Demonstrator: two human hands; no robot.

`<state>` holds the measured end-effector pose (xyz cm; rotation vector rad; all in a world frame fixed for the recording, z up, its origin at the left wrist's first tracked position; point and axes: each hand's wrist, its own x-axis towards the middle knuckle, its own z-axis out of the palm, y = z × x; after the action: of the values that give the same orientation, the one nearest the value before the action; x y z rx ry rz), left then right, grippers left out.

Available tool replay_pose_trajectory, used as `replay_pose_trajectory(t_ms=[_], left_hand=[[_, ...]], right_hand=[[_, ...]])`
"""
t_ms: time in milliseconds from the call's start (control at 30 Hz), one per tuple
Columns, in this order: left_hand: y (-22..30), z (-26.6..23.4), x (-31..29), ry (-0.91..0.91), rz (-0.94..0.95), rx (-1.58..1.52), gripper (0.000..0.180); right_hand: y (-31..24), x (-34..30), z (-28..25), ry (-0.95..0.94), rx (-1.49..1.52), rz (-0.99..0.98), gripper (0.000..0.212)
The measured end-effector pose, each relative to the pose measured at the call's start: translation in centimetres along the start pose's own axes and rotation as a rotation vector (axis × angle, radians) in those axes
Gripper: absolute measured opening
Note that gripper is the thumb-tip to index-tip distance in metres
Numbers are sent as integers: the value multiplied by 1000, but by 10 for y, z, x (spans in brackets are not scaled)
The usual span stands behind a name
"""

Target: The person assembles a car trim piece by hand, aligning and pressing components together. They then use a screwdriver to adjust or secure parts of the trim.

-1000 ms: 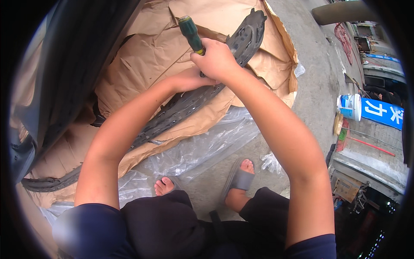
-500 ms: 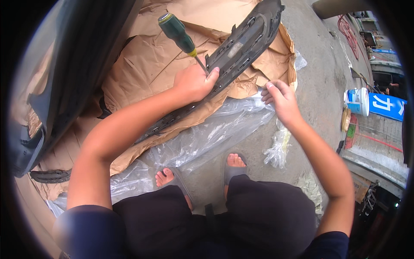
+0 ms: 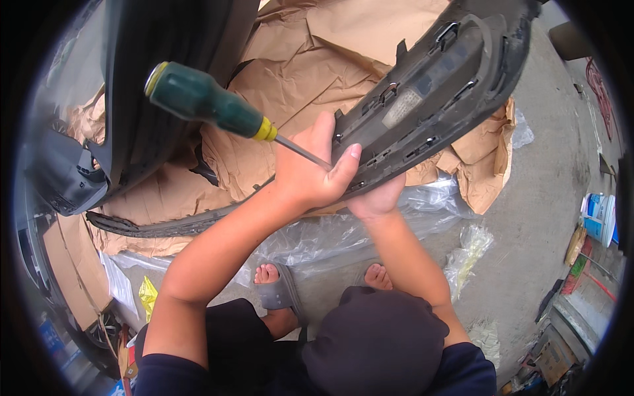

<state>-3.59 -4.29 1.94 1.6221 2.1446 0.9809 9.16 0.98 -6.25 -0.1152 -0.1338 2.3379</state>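
Bumper trim (image 3: 422, 112) carries a pale rectangular label; left hand (image 3: 314, 175) clamps it with the screwdriver (image 3: 211, 102), right hand (image 3: 376, 201), away before, now grips beneath.

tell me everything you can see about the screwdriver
The screwdriver has a fat dark green handle with a yellow butt cap and a yellow collar where the thin bare metal shaft begins. It slants down to the right, handle up and left. The left hand holds it by the shaft, the tip hidden behind the fingers, against the edge of the long black plastic trim piece.
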Motion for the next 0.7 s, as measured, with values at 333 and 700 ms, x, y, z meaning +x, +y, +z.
replay_pose_trajectory(t_ms=[333, 700], left_hand=[[-27, -12, -2, 5, 355, 240, 117], [-26, -25, 2, -192, 131, 83, 92]], right_hand=[[-5, 3, 22, -103, -238, 157, 106], [6, 12, 20, -303, 126, 11, 98]])
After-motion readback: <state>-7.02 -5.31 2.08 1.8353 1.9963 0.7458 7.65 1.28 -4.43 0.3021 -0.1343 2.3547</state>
